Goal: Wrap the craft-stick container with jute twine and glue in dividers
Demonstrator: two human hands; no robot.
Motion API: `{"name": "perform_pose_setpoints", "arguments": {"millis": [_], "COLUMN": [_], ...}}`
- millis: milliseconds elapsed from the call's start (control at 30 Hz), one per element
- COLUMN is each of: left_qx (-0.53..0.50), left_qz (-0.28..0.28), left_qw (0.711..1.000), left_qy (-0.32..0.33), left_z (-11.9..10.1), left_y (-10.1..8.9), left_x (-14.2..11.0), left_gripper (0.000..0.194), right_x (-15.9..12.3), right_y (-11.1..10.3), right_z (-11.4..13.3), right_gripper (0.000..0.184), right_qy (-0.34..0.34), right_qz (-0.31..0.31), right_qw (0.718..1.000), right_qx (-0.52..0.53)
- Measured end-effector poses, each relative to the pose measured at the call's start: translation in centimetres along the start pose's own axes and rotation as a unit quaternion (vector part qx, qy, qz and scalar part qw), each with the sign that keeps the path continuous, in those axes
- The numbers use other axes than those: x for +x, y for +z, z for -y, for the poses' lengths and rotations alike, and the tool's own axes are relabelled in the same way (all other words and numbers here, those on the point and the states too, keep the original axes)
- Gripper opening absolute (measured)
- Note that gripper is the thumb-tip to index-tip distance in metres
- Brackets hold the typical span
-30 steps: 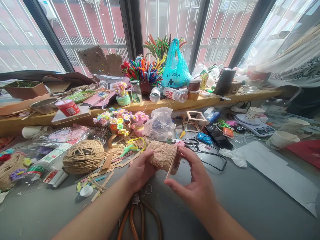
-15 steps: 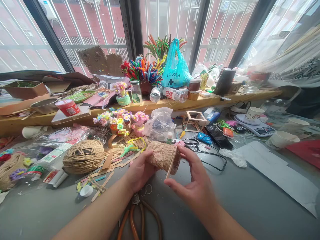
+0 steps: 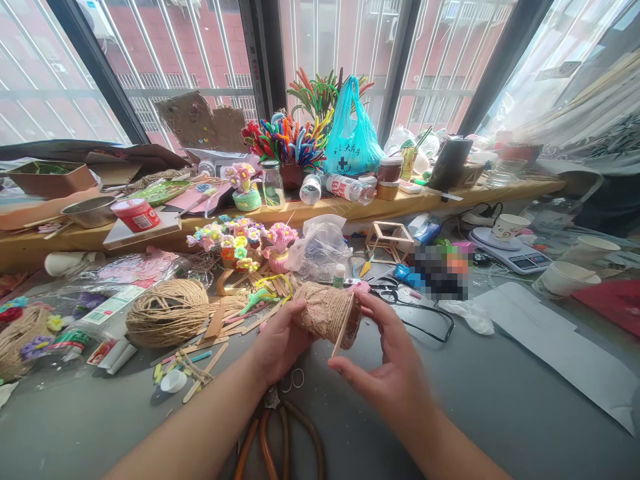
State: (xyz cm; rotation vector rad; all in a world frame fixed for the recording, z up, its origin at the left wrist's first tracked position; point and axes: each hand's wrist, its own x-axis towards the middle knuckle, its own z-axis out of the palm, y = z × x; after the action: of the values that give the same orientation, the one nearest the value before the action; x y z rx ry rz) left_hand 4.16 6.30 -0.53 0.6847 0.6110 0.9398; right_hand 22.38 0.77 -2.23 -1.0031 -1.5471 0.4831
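A cylinder wrapped in twine (image 3: pixel 320 308) lies on its side in my left hand (image 3: pixel 280 337), whose fingers are closed round its left end. Its right end is open and shows a brownish inside. My right hand (image 3: pixel 387 350) holds a thin wooden stick (image 3: pixel 343 328) by its two ends, thumb at the lower end and fingertips at the upper. The stick lies across the cylinder near its open rim. Below my hands, pliers with orange-brown handles (image 3: pixel 265 440) rest on the grey table. A ball of twine (image 3: pixel 167 312) sits left of my left hand.
Loose craft sticks (image 3: pixel 215 363) and a small white cap (image 3: pixel 173 381) lie to the left. Crocheted flowers (image 3: pixel 240 243), a glue bottle (image 3: pixel 339 275) and glasses (image 3: pixel 430 333) are beyond my hands. At right are white paper (image 3: pixel 545 347) and a scale (image 3: pixel 515 253).
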Motion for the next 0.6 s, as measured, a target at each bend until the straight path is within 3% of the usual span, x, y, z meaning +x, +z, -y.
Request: {"name": "perform_pose_setpoints", "arguments": {"millis": [400, 600], "left_qx": [-0.006, -0.005], "left_qz": [0.008, -0.016], "left_qw": [1.0, 0.999], "left_qy": [0.005, -0.033], "left_z": [0.0, -0.9], "left_y": [-0.4, -0.7], "left_x": [0.1, 0.1], "left_gripper": [0.044, 0.042], "right_x": [0.1, 1.2], "right_y": [-0.1, -1.3], "right_z": [0.2, -0.2], "right_gripper": [0.081, 0.083], "right_qy": [-0.016, -0.091], "right_qz": [0.003, 0.055], "right_qw": [0.999, 0.99], "right_qx": [-0.041, -0.09]}}
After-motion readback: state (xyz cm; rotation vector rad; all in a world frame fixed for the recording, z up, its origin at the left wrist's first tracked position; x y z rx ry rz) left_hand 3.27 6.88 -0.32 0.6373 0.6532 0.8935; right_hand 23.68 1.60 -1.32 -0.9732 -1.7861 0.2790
